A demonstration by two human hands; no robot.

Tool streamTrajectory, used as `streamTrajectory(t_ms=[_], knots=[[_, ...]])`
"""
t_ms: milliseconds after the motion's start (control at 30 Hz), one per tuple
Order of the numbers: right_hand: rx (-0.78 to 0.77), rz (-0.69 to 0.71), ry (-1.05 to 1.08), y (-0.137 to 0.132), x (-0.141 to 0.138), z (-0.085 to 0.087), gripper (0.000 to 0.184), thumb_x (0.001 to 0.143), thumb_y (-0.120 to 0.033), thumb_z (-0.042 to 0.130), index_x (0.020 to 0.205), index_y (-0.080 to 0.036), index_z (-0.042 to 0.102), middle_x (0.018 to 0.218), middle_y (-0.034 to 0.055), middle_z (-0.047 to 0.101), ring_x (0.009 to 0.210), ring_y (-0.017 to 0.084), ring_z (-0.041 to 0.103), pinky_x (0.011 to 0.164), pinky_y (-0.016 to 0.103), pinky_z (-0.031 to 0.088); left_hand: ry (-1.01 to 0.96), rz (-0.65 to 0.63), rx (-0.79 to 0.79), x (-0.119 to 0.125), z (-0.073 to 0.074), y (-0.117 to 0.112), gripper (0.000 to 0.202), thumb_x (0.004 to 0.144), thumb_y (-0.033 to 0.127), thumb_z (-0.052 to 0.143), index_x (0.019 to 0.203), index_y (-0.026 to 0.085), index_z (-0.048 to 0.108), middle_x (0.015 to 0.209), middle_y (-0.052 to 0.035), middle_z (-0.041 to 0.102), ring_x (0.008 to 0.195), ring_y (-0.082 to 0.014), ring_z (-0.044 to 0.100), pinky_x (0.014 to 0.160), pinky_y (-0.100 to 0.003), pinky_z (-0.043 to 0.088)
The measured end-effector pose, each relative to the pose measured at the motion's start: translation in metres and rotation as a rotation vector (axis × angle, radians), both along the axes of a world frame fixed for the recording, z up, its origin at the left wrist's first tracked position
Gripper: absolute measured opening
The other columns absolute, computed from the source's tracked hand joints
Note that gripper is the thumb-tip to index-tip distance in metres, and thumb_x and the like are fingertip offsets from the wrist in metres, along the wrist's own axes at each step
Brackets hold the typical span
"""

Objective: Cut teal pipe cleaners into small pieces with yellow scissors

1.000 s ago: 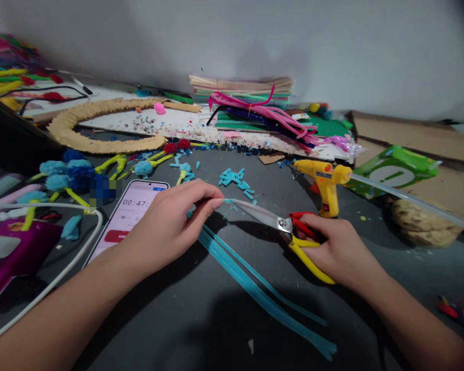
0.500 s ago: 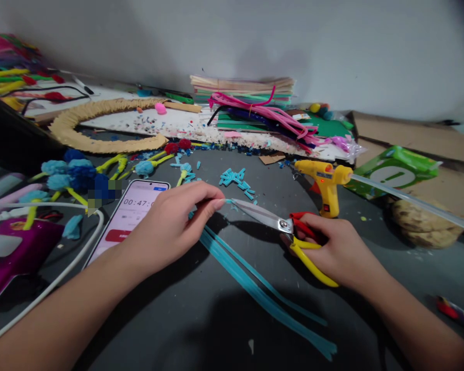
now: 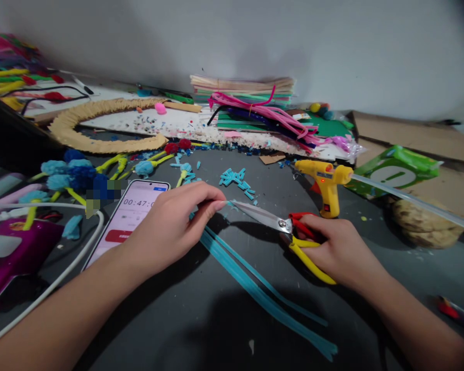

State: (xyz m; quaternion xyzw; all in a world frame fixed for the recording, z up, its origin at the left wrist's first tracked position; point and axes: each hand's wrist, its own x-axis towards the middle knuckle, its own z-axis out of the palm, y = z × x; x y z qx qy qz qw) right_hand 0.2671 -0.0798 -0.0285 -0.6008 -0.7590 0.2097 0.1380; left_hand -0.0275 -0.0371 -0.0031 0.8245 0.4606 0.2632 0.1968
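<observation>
My left hand is closed, with thumb and forefinger pinching a tiny light blue piece of pipe cleaner. In my right hand is a pair of scissors with one red and one yellow handle. The blades point left, almost closed, and their tips meet the blue piece at my left fingertips. Short cut blue pieces lie in a small heap just beyond. Long light blue pipe cleaners stretch across the dark table from under my left hand toward the lower right.
A phone with a running timer lies partly under my left wrist. The yellow glue gun stands at right, near a green packet. Blue pompom flowers and a white cable are at left. Bundled pink pipe cleaners lie behind.
The scissors and my right hand have shifted very slightly left, and the blades look a little more closed. My left hand keeps its pinch in nearly the same place.
</observation>
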Motion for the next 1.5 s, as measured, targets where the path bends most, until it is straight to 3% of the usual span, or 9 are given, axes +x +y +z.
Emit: streamTrajectory(t_ms=[200,500,1133,1500], knots=[[-0.024,-0.049,0.036,-0.0001,-0.0004,0.0031,0.012,0.077,-0.025,0.061,0.07,-0.019,0.054,0.062,-0.0023,0.048,0.06,0.012,0.04,0.053,0.023,0.034,-0.001,0.005,-0.009,-0.0005,0.001,-0.0005,0.022,0.095,0.032,0.048,0.093,0.019,0.066,0.09,-0.0044,0.071,0.079,-0.0158,0.062,0.07,-0.025,0.047],[-0.034,-0.011,0.048,-0.0012,0.0007,0.0012,0.005,0.073,-0.019,0.062,0.073,-0.02,0.056,0.064,-0.003,0.05,0.061,0.013,0.042,0.055,0.023,0.035,-0.026,-0.005,-0.002,0.0001,0.0012,-0.0007,0.022,0.095,0.03,0.048,0.094,0.019,0.067,0.091,-0.0049,0.071,0.081,-0.0156,0.063,0.072,-0.025,0.047],[-0.038,-0.023,0.048,-0.0015,-0.0017,0.0044,0.008,0.076,-0.025,0.062,0.074,-0.019,0.058,0.065,-0.0011,0.055,0.061,0.013,0.045,0.054,0.023,0.035,-0.017,-0.013,0.006,-0.0005,0.0019,-0.0001,0.023,0.095,0.031,0.047,0.095,0.019,0.067,0.089,-0.0049,0.071,0.079,-0.0151,0.063,0.07,-0.024,0.047],[-0.01,0.001,0.014,-0.0006,-0.0005,0.0018,0.007,0.076,-0.024,0.061,0.072,-0.019,0.058,0.063,-0.0021,0.05,0.059,0.012,0.041,0.055,0.023,0.035,-0.028,-0.018,0.004,-0.0003,0.0013,-0.0002,0.023,0.095,0.031,0.048,0.095,0.019,0.068,0.091,-0.0049,0.071,0.079,-0.0148,0.063,0.07,-0.023,0.047]])
